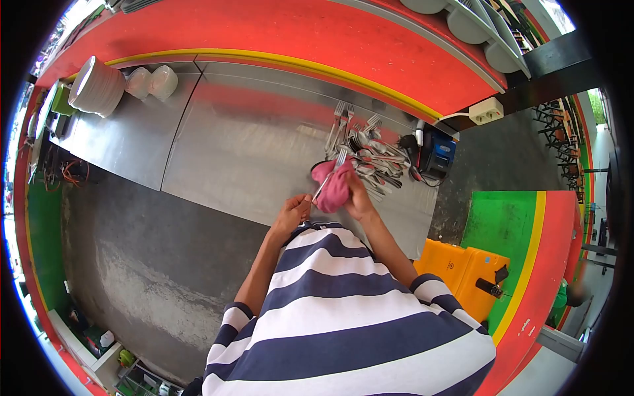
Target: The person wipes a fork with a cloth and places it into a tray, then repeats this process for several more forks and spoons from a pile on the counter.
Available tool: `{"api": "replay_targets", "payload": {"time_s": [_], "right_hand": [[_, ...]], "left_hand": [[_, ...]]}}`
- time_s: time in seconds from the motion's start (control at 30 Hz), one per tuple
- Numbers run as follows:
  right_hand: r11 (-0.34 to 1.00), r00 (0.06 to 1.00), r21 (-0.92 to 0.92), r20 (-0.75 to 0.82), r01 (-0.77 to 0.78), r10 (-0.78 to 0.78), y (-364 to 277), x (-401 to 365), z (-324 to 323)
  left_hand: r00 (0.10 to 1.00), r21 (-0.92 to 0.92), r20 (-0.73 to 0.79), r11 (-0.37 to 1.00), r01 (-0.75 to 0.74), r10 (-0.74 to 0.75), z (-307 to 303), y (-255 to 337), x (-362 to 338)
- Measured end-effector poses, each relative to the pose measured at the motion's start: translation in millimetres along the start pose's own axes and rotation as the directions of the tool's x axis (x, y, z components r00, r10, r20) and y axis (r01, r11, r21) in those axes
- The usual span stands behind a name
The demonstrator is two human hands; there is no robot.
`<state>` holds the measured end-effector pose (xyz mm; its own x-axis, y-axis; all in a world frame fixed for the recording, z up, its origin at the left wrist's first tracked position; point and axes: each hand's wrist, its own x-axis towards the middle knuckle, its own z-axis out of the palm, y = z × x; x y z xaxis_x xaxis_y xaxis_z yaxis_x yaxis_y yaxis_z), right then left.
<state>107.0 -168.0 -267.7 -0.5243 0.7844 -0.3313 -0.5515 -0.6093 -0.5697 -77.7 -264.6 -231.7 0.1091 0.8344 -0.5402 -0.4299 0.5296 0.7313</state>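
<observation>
My left hand [296, 212] is closed on the handle end of a fork [328, 177], whose tines point away from me. In my right hand [358, 198] is a bunched pink cloth [337, 191], pressed against the fork near its neck. Just beyond the cloth lies a loose pile of cutlery [380, 158] on the steel counter, spoons and forks mixed together. Several forks [339, 119] lie more or less side by side at the pile's far left. The cloth hides part of the fork and the fingertips of my right hand.
Along the steel counter [231, 145], a stack of white plates [98, 89] and clear bowls [162, 82] stand at the far left. A blue-and-black device [438, 155] sits at the right end. A red wall [264, 33] runs behind; a yellow case [462, 270] stands at lower right.
</observation>
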Motion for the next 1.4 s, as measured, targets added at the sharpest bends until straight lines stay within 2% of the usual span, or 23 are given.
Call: {"api": "replay_targets", "payload": {"time_s": [0.03, 0.1, 0.13, 0.2, 0.23, 0.3, 0.4, 0.5, 0.6, 0.7, 0.73, 0.83, 0.97, 1.0, 1.07, 1.1, 1.13, 1.17, 1.23, 1.3, 1.37, 1.4], "right_hand": [[0.999, 0.999, -0.045, 0.042, -0.016, 0.017, 8.6, -1.1, -0.1], [0.997, 0.996, -0.014, 0.059, -0.070, 0.070, 24.9, -1.7, 3.5], [0.995, 0.993, 0.001, 0.069, -0.097, 0.097, 28.2, -0.7, 5.4], [0.995, 0.998, -0.078, -0.026, -0.064, 0.062, 28.6, 3.3, 7.1], [0.992, 0.996, -0.116, -0.074, -0.051, 0.042, 29.1, 4.8, 8.2], [0.990, 0.992, -0.133, -0.121, -0.048, 0.032, 25.0, 4.2, 11.2], [0.986, 0.983, -0.167, -0.181, -0.008, -0.023, 25.8, 8.9, 13.8], [0.991, 0.977, -0.129, -0.209, 0.022, -0.049, 23.5, 10.2, 11.9], [0.997, 0.979, -0.061, -0.195, 0.054, -0.065, 17.7, 10.7, 13.6], [0.996, 0.973, -0.018, -0.213, 0.086, -0.088, 16.8, 12.5, 19.1], [0.995, 0.969, -0.012, -0.225, 0.100, -0.100, 16.0, 12.9, 20.8], [0.994, 0.953, -0.034, -0.284, 0.101, -0.107, 22.5, 19.8, 12.2], [0.991, 0.920, 0.044, -0.377, 0.128, -0.102, 21.0, 24.0, 10.5], [0.993, 0.918, 0.025, -0.385, 0.118, -0.100, 23.2, 26.9, -1.3], [0.982, 0.944, -0.188, -0.316, 0.033, -0.092, 21.1, 30.0, -17.7], [0.955, 0.955, -0.295, -0.286, -0.007, -0.081, 17.1, 28.7, -18.2], [0.866, 0.967, -0.500, -0.231, -0.023, -0.109, 14.7, 25.2, -18.8], [0.709, 0.966, -0.705, -0.173, 0.014, -0.192, 12.9, 22.4, -13.6], [0.267, 0.951, -0.961, -0.016, 0.070, -0.307, 11.3, 17.7, -3.1], [0.574, 0.981, -0.803, 0.067, 0.163, -0.184, 3.4, 15.0, 19.2], [0.694, 0.973, -0.691, 0.221, 0.203, -0.064, -13.1, 14.8, 38.4], [0.787, 0.976, -0.595, 0.213, 0.161, -0.038, -22.5, 11.3, 49.4]], "left_hand": [[0.999, -0.050, 0.043, 0.999, 0.016, -0.014, -3.9, -8.9, 5.9], [0.991, -0.144, 0.131, 0.988, 0.056, -0.037, -8.8, -20.1, 16.7], [0.995, -0.091, 0.097, 0.995, 0.027, -0.019, -7.6, -18.9, 16.2], [0.999, 0.018, 0.029, 1.000, -0.020, 0.020, -2.8, -16.1, 12.1], [0.991, 0.204, -0.021, 0.971, -0.122, 0.128, -1.7, -20.7, 12.3], [0.934, 0.557, -0.051, 0.786, -0.268, 0.355, 1.5, -27.3, 10.2], [0.929, 0.722, -0.019, 0.648, -0.243, 0.370, 0.0, -19.4, 7.5], [0.930, 0.666, -0.010, 0.696, -0.268, 0.368, 3.8, -8.6, 2.7], [0.974, 0.604, 0.012, 0.774, -0.189, 0.228, 3.7, 0.4, -3.8], [0.985, 0.422, 0.080, 0.890, -0.170, 0.150, 1.2, 2.4, -7.3], [0.992, 0.369, 0.085, 0.922, -0.121, 0.097, -5.1, -5.0, -3.7], [0.987, 0.298, 0.103, 0.943, -0.148, 0.122, -13.8, -16.7, 1.1], [0.985, 0.482, 0.063, 0.859, -0.172, 0.162, -15.2, 5.1, -13.2], [0.984, 0.466, 0.054, 0.868, -0.174, 0.169, -19.1, 7.3, -15.3], [0.985, 0.426, 0.015, 0.890, -0.162, 0.172, -29.5, 10.2, -19.8], [0.986, 0.403, -0.015, 0.903, -0.146, 0.166, -33.6, 12.0, -22.0], [0.986, 0.378, -0.046, 0.916, -0.131, 0.160, -36.0, 13.2, -22.2], [0.986, 0.344, -0.039, 0.928, -0.140, 0.163, -36.6, 14.1, -21.1], [0.985, 0.277, -0.026, 0.948, -0.154, 0.168, -38.9, 16.6, -15.4], [0.985, 0.214, 0.048, 0.962, -0.169, 0.163, -27.1, 28.1, -10.9], [0.982, 0.140, 0.110, 0.976, -0.166, 0.152, -10.8, 36.7, -3.6], [0.977, 0.125, 0.155, 0.979, -0.164, 0.144, -8.7, 32.6, 5.5]]}}
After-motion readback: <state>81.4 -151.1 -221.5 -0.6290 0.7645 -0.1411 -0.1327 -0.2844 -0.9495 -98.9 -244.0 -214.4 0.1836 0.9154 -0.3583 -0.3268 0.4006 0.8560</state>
